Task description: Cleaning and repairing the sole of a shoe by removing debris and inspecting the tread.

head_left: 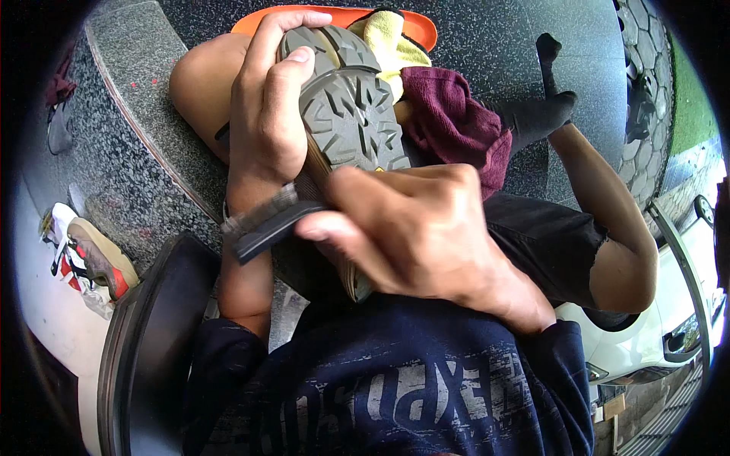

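Note:
My left hand (pixel 270 114) is closed around the far end of a boot (pixel 353 118), its fingers and thumb over the edge of the grey lugged sole. The sole faces up and the boot rests in my lap, its near part hidden behind my right hand. My right hand (pixel 414 228) grips a black-handled brush (pixel 277 228) beside the shoe's left side. The bristles point up and to the left, blurred by motion; whether they touch the boot I cannot tell.
Beyond the boot lie a yellow cloth (pixel 386 42), a maroon cloth (pixel 460 121) and an orange tray-like object (pixel 418 30) on speckled stone. Other shoes (pixel 95 258) stand at the left, near a black box-like object (pixel 156 342). A pale car (pixel 646 296) is at the right.

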### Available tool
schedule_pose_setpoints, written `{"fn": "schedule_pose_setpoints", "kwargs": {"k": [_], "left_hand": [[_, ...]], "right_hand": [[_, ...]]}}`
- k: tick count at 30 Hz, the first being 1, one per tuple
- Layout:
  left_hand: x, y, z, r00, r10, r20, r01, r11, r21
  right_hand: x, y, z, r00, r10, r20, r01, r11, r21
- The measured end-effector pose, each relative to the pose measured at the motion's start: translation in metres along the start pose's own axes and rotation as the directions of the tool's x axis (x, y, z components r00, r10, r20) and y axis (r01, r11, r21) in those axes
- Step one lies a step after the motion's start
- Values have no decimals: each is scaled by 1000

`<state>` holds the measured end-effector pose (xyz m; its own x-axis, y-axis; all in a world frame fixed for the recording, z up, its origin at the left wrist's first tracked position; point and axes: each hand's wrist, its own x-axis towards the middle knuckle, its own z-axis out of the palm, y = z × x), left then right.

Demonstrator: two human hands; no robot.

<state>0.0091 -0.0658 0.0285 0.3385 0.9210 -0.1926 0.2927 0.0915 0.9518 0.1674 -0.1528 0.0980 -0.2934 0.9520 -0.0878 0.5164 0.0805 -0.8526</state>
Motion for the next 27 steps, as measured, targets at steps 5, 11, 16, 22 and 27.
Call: {"fn": "schedule_pose_setpoints", "kwargs": {"k": [5, 11, 16, 22, 27], "left_hand": [[3, 2, -10, 992, 93, 88, -102, 989, 109], [4, -5, -15, 995, 92, 34, -94, 993, 65], [0, -6, -10, 996, 76, -47, -76, 997, -1], [0, 3, 5, 966, -195, -172, 132, 939, -318], [4, 2, -4, 984, -169, -56, 162, 980, -117]], "right_hand": [[-40, 82, -24, 743, 585, -325, -597, 799, 72], [-60, 113, 15, 782, 576, -238, -623, 708, -333], [-37, 70, -1, 818, 516, -254, -474, 855, 209], [-11, 9, 23, 990, 76, -118, -81, 996, -34], [4, 0, 43, 954, -77, -291, 27, 985, -171]]}}
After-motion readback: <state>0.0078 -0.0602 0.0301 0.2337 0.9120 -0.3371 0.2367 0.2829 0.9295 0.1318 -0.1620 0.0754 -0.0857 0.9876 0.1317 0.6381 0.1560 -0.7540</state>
